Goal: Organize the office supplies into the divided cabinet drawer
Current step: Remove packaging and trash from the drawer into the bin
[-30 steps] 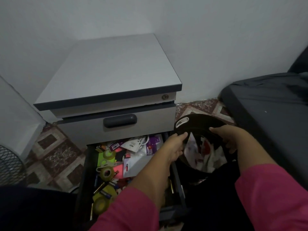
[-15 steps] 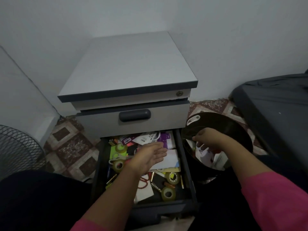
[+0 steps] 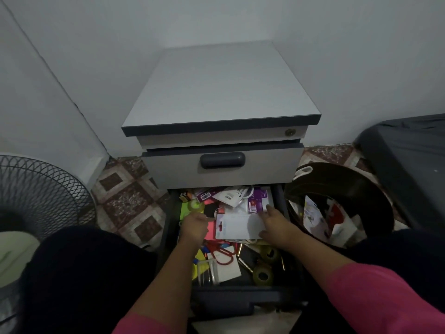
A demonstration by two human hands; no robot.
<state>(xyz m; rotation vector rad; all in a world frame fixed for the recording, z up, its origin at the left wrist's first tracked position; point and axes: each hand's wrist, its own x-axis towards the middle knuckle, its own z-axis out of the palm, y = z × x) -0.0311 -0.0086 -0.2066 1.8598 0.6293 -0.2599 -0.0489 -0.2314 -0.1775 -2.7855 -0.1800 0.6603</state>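
Reaching into the open drawer (image 3: 166,237) of the grey cabinet (image 3: 221,92), both hands work among loose supplies. The left hand (image 3: 193,225) has its grip curled near a tape roll (image 3: 196,206); what it grasps I cannot tell. The right hand (image 3: 277,225) lies with straight fingers on a white card (image 3: 238,227). Red scissors (image 3: 222,254) and more tape rolls (image 3: 262,274) lie nearer the front. Beside the drawer, a black bin (image 3: 349,186) holds crumpled wrappers (image 3: 320,220).

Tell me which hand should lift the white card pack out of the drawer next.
Right, probably. The right hand already rests on the white card pack at its right edge. The left hand sits beside its left edge, over the pink notes.
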